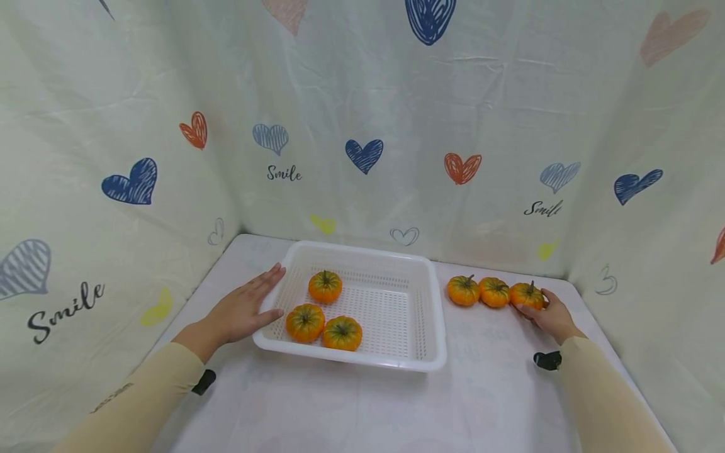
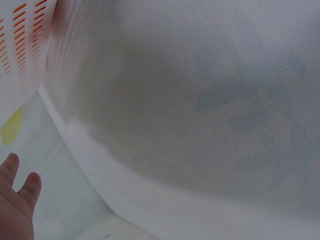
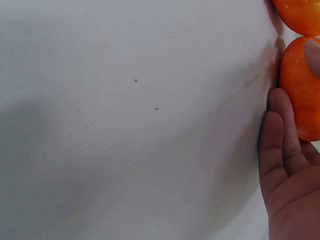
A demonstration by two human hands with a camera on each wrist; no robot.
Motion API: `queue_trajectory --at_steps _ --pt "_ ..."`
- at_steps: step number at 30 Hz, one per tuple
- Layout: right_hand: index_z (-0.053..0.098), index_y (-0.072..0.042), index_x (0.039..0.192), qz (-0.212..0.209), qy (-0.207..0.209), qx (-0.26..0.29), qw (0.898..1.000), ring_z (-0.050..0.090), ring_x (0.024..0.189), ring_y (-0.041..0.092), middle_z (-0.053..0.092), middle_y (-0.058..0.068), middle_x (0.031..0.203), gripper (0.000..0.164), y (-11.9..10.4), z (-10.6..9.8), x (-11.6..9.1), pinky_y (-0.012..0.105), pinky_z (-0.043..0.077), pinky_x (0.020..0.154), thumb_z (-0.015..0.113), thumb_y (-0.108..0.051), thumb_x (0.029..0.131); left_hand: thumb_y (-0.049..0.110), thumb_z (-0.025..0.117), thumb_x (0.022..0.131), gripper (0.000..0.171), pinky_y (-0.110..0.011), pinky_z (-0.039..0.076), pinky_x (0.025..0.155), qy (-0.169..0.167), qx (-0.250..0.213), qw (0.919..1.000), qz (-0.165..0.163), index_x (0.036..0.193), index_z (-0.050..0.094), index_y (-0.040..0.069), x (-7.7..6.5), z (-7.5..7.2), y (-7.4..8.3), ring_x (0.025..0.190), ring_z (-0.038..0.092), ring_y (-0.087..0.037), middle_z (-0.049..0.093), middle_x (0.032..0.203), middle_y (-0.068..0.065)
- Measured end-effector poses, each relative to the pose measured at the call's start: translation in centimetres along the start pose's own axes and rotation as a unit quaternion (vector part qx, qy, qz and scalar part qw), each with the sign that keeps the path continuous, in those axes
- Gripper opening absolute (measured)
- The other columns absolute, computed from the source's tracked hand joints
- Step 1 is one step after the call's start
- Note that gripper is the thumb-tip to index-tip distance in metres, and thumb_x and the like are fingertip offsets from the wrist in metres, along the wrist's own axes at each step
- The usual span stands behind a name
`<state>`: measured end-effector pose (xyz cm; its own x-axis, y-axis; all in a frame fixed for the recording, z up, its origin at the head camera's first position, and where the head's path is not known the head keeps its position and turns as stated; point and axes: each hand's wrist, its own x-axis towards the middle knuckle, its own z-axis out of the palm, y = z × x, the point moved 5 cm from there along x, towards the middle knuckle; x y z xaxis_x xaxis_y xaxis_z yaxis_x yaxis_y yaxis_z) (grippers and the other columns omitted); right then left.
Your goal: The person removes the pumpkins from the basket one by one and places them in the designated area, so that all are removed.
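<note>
My left hand (image 1: 240, 313) lies at the left rim of a white plastic basket (image 1: 436, 327), its fingers straight and the thumb spread over the edge. Three small orange pumpkins sit in the basket's left half: one pumpkin (image 1: 325, 286) farther back, a second pumpkin (image 1: 304, 322) and a third pumpkin (image 1: 342, 333) nearer the front. Right of the basket, my right hand (image 1: 557, 319) grips the rightmost pumpkin (image 1: 525, 295) of a row on the table. In the right wrist view, thumb and fingers (image 3: 282, 125) stand on opposite sides of that pumpkin (image 3: 297, 85).
Two more pumpkins complete the row, a middle pumpkin (image 1: 494, 292) and a left pumpkin (image 1: 463, 290) nearest the basket. A white cloth covers the table (image 1: 408, 415). Heart-printed curtains (image 1: 317, 201) close off the back and both sides.
</note>
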<state>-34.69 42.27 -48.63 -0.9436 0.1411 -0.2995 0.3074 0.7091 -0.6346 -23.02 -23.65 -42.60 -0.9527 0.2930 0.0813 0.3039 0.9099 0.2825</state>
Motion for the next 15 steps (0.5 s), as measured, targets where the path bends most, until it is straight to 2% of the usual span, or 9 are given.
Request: queue_trajectory --at_steps 8,15 --pt "-0.013 0.007 0.152 0.006 -0.018 0.026 0.999 0.021 0.136 0.058 0.009 0.044 0.151 0.117 0.2 -0.1 -0.5 0.067 0.02 0.11 0.067 -0.052 0.091 0.044 0.06 0.096 0.083 -0.06 0.026 0.113 0.003 -0.003 1.0 0.005 0.159 0.02 0.008 0.1 0.1 -0.1 0.146 0.024 -0.037 0.017 0.165 -0.012" --pt "-0.02 0.009 0.149 -0.027 -0.048 0.02 0.998 0.045 0.125 0.052 0.011 0.047 0.148 0.113 -0.4 -1.2 -2.0 0.061 0.032 0.108 0.065 -0.043 0.095 0.045 0.059 0.096 0.083 -0.059 0.025 0.114 -0.001 -0.001 1.0 0.003 0.16 0.019 0.008 0.1 0.3 -0.4 0.147 0.023 -0.037 0.016 0.165 -0.012"
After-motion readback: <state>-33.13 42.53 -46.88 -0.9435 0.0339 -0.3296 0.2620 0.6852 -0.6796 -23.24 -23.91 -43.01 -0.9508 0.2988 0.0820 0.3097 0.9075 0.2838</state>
